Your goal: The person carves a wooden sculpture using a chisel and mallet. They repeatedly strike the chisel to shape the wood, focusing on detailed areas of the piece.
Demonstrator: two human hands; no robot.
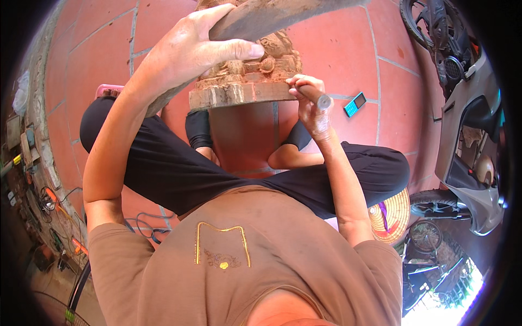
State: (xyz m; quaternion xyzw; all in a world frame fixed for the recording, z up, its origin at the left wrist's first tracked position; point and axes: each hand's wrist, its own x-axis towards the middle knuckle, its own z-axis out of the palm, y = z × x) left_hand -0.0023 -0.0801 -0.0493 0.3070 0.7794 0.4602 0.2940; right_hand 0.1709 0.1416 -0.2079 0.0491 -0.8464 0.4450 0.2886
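My left hand (pixel 187 51) is closed round a long, dark brown piece of wood (pixel 272 17), its thumb stretched along the side. The wood slants from beside my left forearm up past the top edge of the view. Below it stands a carved wooden piece (pixel 234 93) with a flat base and raised ornament, partly hidden by my left hand and the wood. My right hand (pixel 312 103) is closed round a tool with a round wooden handle (pixel 310 92), at the right corner of the carving. The handle's capped end points toward me; its working end is hidden.
A turquoise keypad phone (pixel 355 104) lies on the red tiled floor (pixel 348 60) to the right. A grey motorbike (pixel 462 125) stands farther right, with a woven hat (pixel 390 217) near its wheel. Cables and tools (pixel 54 198) lie along the left side.
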